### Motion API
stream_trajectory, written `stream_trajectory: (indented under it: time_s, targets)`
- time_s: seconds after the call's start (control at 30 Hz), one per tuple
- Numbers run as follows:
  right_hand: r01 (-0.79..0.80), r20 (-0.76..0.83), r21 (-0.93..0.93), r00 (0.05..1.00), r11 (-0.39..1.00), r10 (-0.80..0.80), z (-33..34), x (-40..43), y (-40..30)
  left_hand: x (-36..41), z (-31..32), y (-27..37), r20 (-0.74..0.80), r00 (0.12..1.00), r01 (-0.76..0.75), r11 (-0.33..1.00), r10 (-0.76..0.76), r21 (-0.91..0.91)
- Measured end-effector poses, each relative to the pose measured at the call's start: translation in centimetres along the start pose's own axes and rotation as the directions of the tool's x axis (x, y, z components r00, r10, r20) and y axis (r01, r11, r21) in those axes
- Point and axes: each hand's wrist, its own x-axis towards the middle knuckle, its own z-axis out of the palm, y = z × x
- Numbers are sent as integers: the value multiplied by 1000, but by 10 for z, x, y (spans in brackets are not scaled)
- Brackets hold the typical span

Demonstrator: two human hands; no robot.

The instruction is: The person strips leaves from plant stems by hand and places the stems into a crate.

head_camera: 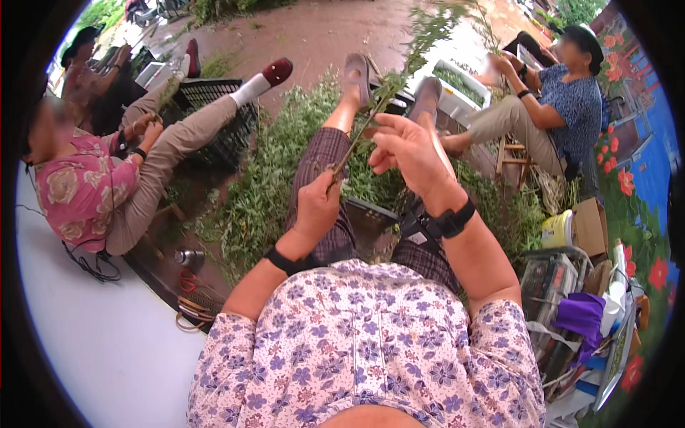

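My left hand (318, 206) grips the lower end of a long green plant stem (353, 144) between thumb and fingers. The stem slants up and to the right, away from me, and its leafy top (428, 45) is blurred. Beside the stem's middle is my right hand (404, 152), with its fingers apart and partly bent. Whether its fingertips touch the stem is hard to tell. Below and between my legs lies a heap of leafy green cuttings (278, 160), partly over a dark plastic crate (369, 211).
A seated person (85, 198) handles something small at left, near a black crate (214, 91). Another seated person (572, 107) works at right by a white box (460, 91) of greens. Red-handled scissors (187, 281) and a metal cup (189, 258) lie left; a bucket (556, 229) stands right.
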Motion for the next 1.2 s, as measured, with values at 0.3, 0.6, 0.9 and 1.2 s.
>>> stream_trajectory:
  time_s: [0.3, 0.6, 0.9, 1.2]
  targets:
    - [-2, -206, 63, 979, 998, 15, -22, -4, 27, -1, 33, -16, 42, 957, -289, 946, 286, 145]
    - [44, -239, 47, 970, 998, -32, -55, 0, 48, -6, 34, -4, 407, 913, 73, 981, 6, -179]
    - [97, -93, 263, 993, 960, -75, -96, -16, 66, -8, 20, -26, 574, 747, 661, 277, -336, -698]
    - [104, 26, 486, 991, 868, -133, -103, -27, 74, -16, 31, -48, 760, 634, 748, -138, -141, -650]
